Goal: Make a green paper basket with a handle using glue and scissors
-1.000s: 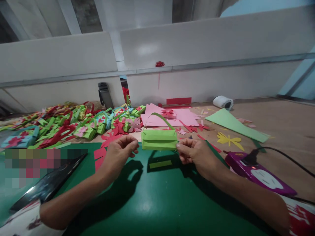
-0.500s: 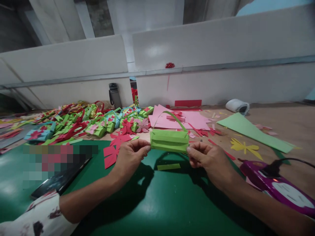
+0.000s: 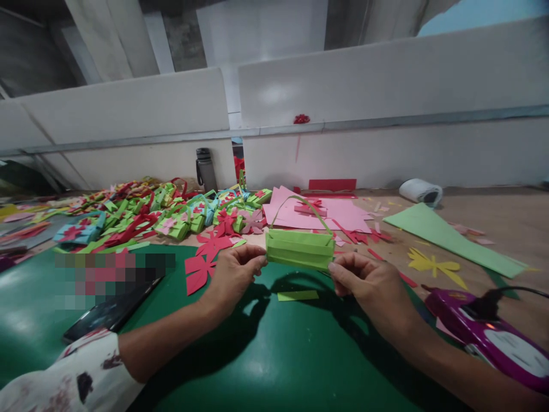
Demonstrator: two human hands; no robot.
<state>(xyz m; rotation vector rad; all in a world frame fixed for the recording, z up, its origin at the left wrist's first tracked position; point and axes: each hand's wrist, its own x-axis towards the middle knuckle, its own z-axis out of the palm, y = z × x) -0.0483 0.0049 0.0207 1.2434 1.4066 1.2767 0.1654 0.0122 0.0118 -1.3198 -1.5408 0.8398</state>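
Note:
A small green paper bag with a thin arched handle is held up over the green mat. My left hand pinches its left lower corner between thumb and fingers. At the opposite corner, my right hand grips it the same way. The bag tilts slightly, its right end lower. Beneath it a short light-green paper strip lies on the mat, partly in the hands' shadow. Red paper flower cutouts lie just beyond my left hand.
Finished-looking paper bags are heaped at the back left. Pink sheets lie behind the held bag. A dark bottle stands by the white partition. A phone rests left; a purple power strip, yellow cutout and green paper lie right.
The whole view has shifted slightly, moving the scene a little to the right. The bag's right end has dipped a bit, while both hands keep their hold.

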